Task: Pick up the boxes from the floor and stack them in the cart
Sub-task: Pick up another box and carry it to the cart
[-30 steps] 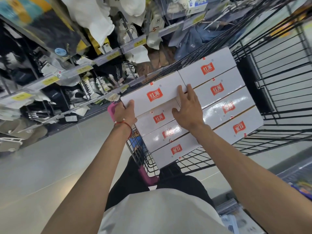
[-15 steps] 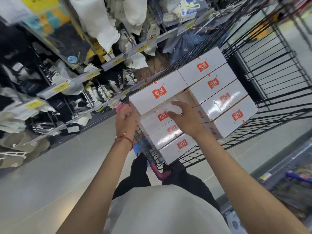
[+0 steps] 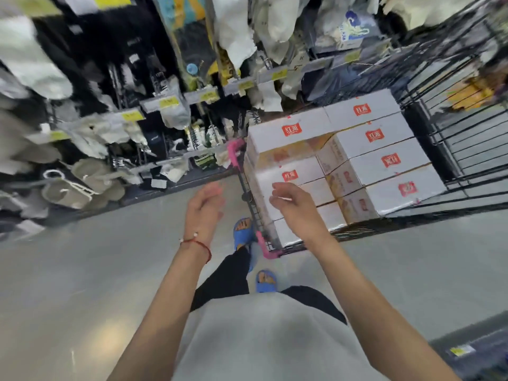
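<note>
Person is standing at the near end of a black wire cart [image 3: 467, 149], looking down. Left hand [image 3: 204, 204] and right hand [image 3: 295, 206] are both hovering just short of the load, fingers loosely spread and gripping nothing. Neither appears to be touching a carton, though blur is making this hard to confirm. White boxes [image 3: 373, 158] with red logos are sitting inside the cart in two columns side by side, their glossy wrap catching the light. The topmost near box [image 3: 288, 130] is lying on the near column, close to the pink corner guard [image 3: 235, 154]. No box is showing on the grey floor [image 3: 82, 270] in this view, so any remaining ones are lying out of frame. Risks, as judged: the near column is standing tight against the cart's end and the wrap is looking slick. A nudge to the cart or a careless placement could be sending the top box outward, toward the blue sandals [image 3: 243, 233] below. Sock shelving [image 3: 165, 105] is crowding the aisle on the left, where a swinging carton could be snagging hung goods.
</note>
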The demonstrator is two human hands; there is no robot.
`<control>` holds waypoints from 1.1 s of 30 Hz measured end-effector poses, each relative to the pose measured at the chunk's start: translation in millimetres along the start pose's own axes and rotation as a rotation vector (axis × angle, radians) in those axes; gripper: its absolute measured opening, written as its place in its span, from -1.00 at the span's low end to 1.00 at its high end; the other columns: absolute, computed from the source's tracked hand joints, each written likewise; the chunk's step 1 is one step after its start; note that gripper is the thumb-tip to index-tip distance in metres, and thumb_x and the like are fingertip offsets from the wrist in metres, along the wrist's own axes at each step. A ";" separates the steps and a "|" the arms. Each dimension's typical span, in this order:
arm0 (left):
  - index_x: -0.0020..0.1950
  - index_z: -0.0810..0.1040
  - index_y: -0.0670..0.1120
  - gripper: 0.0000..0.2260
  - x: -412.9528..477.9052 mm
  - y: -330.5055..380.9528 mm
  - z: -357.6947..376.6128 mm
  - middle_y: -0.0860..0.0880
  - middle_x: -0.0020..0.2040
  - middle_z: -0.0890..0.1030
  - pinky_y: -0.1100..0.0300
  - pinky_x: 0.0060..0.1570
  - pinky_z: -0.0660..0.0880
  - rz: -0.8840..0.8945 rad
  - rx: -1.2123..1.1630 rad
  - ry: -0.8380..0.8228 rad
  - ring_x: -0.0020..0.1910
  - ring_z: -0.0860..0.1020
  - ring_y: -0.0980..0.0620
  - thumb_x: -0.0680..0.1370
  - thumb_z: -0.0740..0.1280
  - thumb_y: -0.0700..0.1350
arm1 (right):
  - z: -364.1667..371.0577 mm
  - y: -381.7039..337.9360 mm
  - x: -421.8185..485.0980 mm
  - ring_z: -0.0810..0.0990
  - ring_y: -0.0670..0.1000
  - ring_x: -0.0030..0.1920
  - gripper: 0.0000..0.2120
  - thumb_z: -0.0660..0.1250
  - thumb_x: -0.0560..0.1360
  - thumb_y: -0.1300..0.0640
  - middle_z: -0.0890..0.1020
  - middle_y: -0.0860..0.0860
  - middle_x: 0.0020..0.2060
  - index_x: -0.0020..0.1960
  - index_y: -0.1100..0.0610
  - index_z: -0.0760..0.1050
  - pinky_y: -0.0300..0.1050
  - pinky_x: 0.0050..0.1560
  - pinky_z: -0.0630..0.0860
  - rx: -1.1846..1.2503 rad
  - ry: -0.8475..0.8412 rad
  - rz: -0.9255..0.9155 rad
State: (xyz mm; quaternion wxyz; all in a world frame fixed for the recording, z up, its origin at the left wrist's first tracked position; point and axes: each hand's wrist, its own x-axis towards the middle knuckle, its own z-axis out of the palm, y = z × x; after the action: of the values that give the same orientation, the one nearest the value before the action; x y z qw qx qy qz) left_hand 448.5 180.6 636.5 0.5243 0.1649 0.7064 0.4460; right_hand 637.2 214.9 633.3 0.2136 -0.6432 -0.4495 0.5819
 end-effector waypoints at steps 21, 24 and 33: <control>0.16 0.58 -0.09 -0.85 -218.6 -138.1 -248.8 -0.08 0.15 0.64 0.10 0.10 0.52 0.007 -0.432 0.550 0.08 0.63 -0.03 0.64 0.27 -0.23 | 220.5 24.2 -194.0 0.59 -0.19 0.03 -0.73 0.36 0.63 0.21 0.64 -0.04 0.13 0.33 0.12 0.56 -0.56 -0.07 0.42 -0.405 -0.672 -0.271; 0.17 0.57 -0.08 -0.85 -249.2 -160.0 -305.3 -0.03 0.13 0.66 0.10 0.11 0.52 0.015 -0.478 0.647 0.08 0.64 0.01 0.65 0.26 -0.21 | 280.4 32.5 -228.5 0.60 -0.21 0.06 -0.75 0.37 0.63 0.16 0.64 -0.11 0.12 0.29 0.01 0.56 -0.45 -0.03 0.46 -0.449 -0.761 -0.267; 0.13 0.59 0.00 -0.82 -338.8 -229.8 -465.0 0.03 0.10 0.67 0.09 0.12 0.53 0.012 -0.575 0.885 0.11 0.64 0.02 0.65 0.24 -0.21 | 444.2 63.9 -350.0 0.63 -0.16 0.07 -0.77 0.38 0.62 0.19 0.68 -0.07 0.13 0.17 -0.10 0.58 -0.30 0.03 0.45 -0.514 -0.985 -0.261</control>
State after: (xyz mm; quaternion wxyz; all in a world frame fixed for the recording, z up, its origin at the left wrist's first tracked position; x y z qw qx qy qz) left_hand 223.6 -395.2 677.6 0.1972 -0.1857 0.7083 0.6519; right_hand 268.9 -217.0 674.3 -0.1143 -0.2666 -0.6990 0.6536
